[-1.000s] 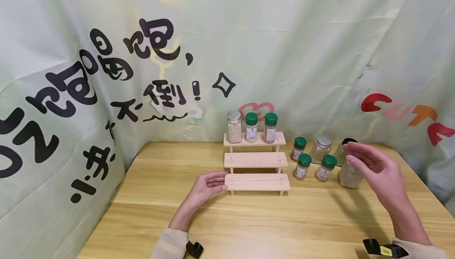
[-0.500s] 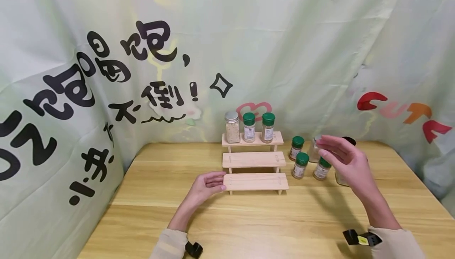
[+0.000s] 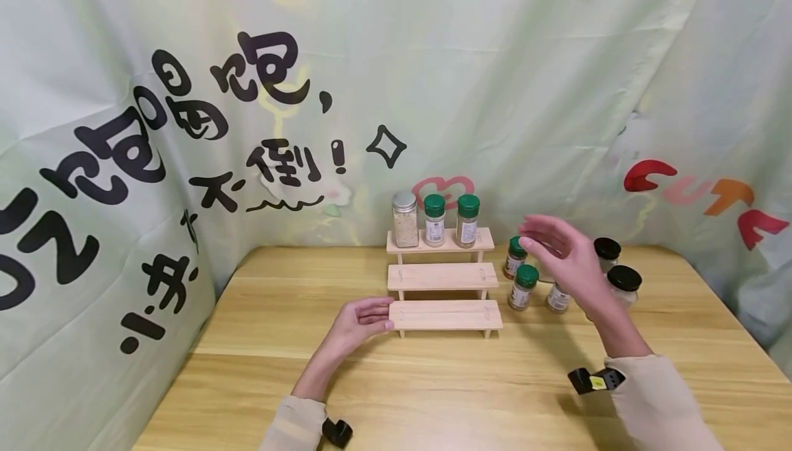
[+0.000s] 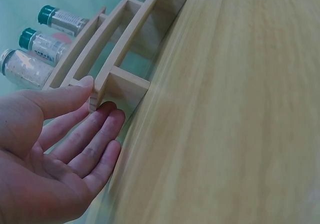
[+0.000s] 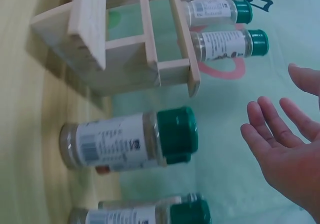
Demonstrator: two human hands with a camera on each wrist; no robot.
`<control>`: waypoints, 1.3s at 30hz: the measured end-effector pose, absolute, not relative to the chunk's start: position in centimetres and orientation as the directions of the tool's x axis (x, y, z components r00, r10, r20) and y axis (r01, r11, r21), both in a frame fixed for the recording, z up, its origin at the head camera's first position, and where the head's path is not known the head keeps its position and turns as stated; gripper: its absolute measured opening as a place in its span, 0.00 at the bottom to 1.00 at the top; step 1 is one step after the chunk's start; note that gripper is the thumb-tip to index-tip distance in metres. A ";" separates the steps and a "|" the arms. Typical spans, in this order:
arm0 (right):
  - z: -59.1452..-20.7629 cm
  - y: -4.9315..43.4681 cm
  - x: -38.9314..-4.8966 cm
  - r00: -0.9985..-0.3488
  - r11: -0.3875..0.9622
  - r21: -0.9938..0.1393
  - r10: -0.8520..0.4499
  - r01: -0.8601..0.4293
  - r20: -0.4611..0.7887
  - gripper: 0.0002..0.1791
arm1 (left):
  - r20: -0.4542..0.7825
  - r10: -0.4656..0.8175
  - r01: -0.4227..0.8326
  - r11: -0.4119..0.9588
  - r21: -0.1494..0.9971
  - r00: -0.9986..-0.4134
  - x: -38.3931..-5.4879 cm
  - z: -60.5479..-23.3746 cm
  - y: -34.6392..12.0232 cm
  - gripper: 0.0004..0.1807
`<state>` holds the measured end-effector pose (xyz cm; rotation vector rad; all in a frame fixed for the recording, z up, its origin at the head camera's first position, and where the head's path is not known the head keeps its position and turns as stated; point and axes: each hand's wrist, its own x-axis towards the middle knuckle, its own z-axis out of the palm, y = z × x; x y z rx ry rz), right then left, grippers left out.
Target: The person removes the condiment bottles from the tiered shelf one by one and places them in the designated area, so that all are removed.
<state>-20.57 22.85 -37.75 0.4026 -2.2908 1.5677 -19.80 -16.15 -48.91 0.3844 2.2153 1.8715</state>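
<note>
A three-step wooden rack (image 3: 444, 313) stands on the table. My left hand (image 3: 357, 324) holds the left end of its lowest step; in the left wrist view the thumb (image 4: 70, 95) lies at the board's corner with the fingers below. On the top step stand a silver-lidded jar (image 3: 405, 221) and two green-capped spice jars (image 3: 435, 221). My right hand (image 3: 566, 255), fingers loosely bent and holding nothing, hovers above the jars right of the rack. Below it are green-capped spice jars (image 3: 523, 288), one partly covered by the hand.
Two black-lidded jars (image 3: 623, 282) stand right of the right hand, one behind the other. Behind the table hangs a printed cloth (image 3: 526, 93). Bare wooden tabletop (image 3: 445, 389) shows in front of the rack. Each wrist wears a small black camera (image 3: 337, 432).
My right hand has moved left and farther back, from the black-lidded jars to above the green-capped ones, uncovering the black lids. The left hand and the rack stay in place.
</note>
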 end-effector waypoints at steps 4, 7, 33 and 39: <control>-37.3 22.0 -21.5 -0.904 0.346 -0.840 -0.065 -0.417 0.422 0.26 | 0.005 0.332 0.061 0.158 0.985 -0.943 -19.8 -48.8 -16.1 0.26; -37.0 21.3 -22.1 -0.910 0.335 -0.849 -0.076 -0.408 0.408 0.26 | 0.005 0.329 0.062 0.165 0.984 -0.944 -19.7 -48.7 -16.1 0.26; -35.3 17.1 -26.3 -0.933 0.309 -0.881 -0.151 -0.359 0.327 0.31 | -0.006 0.328 0.053 0.169 0.984 -0.945 -19.8 -48.7 -16.1 0.26; -35.3 16.6 -26.6 -0.941 0.308 -0.890 -0.144 -0.337 0.307 0.29 | 0.002 0.329 0.060 0.165 0.985 -0.944 -19.8 -48.8 -16.1 0.26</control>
